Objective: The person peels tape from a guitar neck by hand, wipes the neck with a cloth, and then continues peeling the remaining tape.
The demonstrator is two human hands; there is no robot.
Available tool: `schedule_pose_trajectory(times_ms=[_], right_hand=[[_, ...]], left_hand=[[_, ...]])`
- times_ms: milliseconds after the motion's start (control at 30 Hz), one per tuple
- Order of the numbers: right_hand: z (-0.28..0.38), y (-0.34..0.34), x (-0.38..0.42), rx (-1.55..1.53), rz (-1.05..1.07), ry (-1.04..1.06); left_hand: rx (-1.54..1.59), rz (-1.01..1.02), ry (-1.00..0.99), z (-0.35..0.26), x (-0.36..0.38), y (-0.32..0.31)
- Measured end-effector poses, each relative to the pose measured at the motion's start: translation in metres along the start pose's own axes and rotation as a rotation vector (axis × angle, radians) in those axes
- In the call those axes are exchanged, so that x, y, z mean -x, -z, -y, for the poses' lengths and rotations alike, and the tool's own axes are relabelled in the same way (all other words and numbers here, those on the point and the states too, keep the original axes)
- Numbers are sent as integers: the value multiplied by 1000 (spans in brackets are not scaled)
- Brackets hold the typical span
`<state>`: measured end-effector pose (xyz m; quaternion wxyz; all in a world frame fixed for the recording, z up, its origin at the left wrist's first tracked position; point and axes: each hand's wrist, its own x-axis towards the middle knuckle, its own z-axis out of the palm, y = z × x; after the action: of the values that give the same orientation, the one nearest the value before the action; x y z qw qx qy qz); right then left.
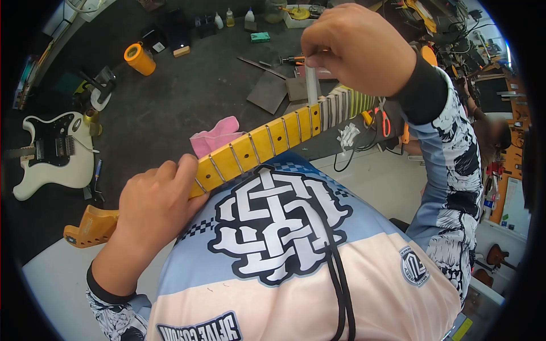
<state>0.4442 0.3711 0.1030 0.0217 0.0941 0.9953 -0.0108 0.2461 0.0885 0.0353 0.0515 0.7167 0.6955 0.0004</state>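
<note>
A yellow guitar neck (261,143) with metal frets and dark dot inlays slants across my front, its headstock (91,227) at the lower left. My left hand (159,184) is wrapped around the neck near the headstock. Above the neck's far end, my right hand (355,48) is closed in a pinch on a whitish strip of tape (311,85). The strip stretches down to the fretboard. Beyond that point, pale strips (336,109) cover the fretboard between the frets. The neck's far tip is partly hidden behind my right wrist.
A pink cloth (216,135) lies behind the neck. Crumpled tape bits (348,136) and orange-handled scissors (385,122) are to the right. A white electric guitar body (57,162) lies at the left, an orange cylinder (140,59) further back. Dark flat plates (267,92) rest on the bench.
</note>
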Motion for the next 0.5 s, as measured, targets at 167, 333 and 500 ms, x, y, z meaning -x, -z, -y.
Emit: schedule_pose_trajectory(times_ms=[167,333,500], right_hand=[[9,-3,-1,-101,74,-163],[-3,-35,3,-153,10,-62],[8,-57,5,-208,82,-179]], left_hand=[[-174,-182,-130,2,8,0],[-367,-340,-230,5,11,-1],[-515,-444,-283,7,17,-6]])
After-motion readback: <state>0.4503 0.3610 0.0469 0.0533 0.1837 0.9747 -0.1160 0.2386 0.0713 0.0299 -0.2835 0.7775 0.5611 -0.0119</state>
